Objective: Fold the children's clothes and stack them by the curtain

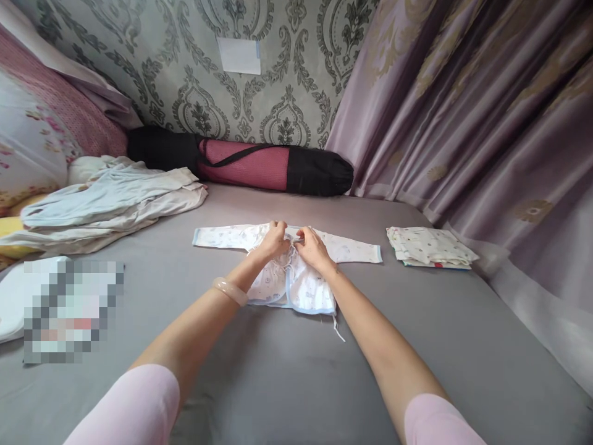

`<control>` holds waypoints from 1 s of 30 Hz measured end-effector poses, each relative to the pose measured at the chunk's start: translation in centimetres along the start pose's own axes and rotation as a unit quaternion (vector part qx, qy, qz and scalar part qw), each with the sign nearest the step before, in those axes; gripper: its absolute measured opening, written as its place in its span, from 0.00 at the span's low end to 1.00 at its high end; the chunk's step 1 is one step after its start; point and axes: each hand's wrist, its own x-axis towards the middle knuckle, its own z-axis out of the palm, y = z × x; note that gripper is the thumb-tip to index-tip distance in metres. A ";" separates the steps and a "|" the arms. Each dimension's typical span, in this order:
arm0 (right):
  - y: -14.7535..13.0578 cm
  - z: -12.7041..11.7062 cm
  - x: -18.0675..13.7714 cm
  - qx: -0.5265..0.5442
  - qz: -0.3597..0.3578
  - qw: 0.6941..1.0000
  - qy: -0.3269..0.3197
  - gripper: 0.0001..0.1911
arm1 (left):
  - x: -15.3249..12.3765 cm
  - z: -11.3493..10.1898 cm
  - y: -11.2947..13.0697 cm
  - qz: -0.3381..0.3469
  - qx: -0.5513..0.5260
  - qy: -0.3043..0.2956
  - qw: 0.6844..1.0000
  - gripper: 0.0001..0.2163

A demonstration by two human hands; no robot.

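Note:
A small white baby shirt [311, 289] with pale prints and light blue edging lies spread on the grey sheet, sleeves stretched out to both sides. At the upper front opening, thin white tie strings [293, 244] gather between my hands. My left hand [275, 239], below a pale bangle [230, 292], has its fingers closed on the strings near the neckline. Close beside it, my right hand [315, 248] pinches at the same strings. Fine detail at the fingertips is partly hidden. Another loose tie [340, 327] trails from the lower right hem.
Folded printed cloth [430, 247] sits at the right by the purple curtain [463, 111]. A rolled pink and black mat bag [250, 164] lies along the wall. Heaped light clothes [115, 201] and a blurred-out packet [74, 312] are on the left of the grey sheet [259, 383].

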 end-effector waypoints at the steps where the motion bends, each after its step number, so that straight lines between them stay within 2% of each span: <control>1: -0.2 0.2 -0.1 -0.016 0.007 1.000 0.008 0.14 | -0.3 -0.2 0.2 -0.012 0.001 0.007 1.000 0.19; 3: -0.6 0.2 -0.4 -0.031 0.015 0.999 0.006 0.15 | -1.2 -0.8 0.6 -0.015 0.012 0.003 1.000 0.15; 6: -1.1 -0.9 -1.5 -0.015 -0.001 1.000 0.016 0.20 | -3.6 -2.3 1.5 -0.003 0.029 -0.054 0.998 0.07; 8: -1.5 -2.0 -3.1 -0.001 -0.019 0.999 0.027 0.17 | -5.9 -3.3 1.9 0.005 0.035 -0.101 0.994 0.07; 10: -2.1 -2.9 -5.6 0.009 -0.043 0.999 -0.007 0.09 | -8.5 -4.1 2.2 0.025 0.036 -0.127 0.991 0.09; 12: -2.9 -3.3 -8.6 0.014 -0.071 0.995 -0.074 0.05 | -10.9 -4.4 2.2 0.060 0.032 -0.127 0.990 0.10; 14: -3.6 -3.0 -11.3 -0.002 -0.092 0.989 -0.113 0.10 | -12.8 -4.2 2.1 0.104 0.029 -0.108 0.988 0.11; 17: -4.1 -2.0 -13.7 -0.033 -0.084 0.990 -0.105 0.14 | -14.6 -3.3 1.8 0.144 0.033 -0.086 0.985 0.14; 21: -3.8 -0.9 -13.8 -0.012 -0.037 0.997 -0.061 0.16 | -15.6 -2.3 1.6 0.146 0.052 -0.076 0.985 0.16; 25: -3.5 -0.8 -13.1 0.059 -0.002 0.998 -0.038 0.16 | -16.5 -2.2 2.3 0.171 0.127 -0.086 0.973 0.15; 30: -3.6 -0.8 -12.7 0.098 -0.016 0.995 -0.018 0.17 | -17.2 -2.5 3.2 0.178 0.173 -0.094 0.964 0.15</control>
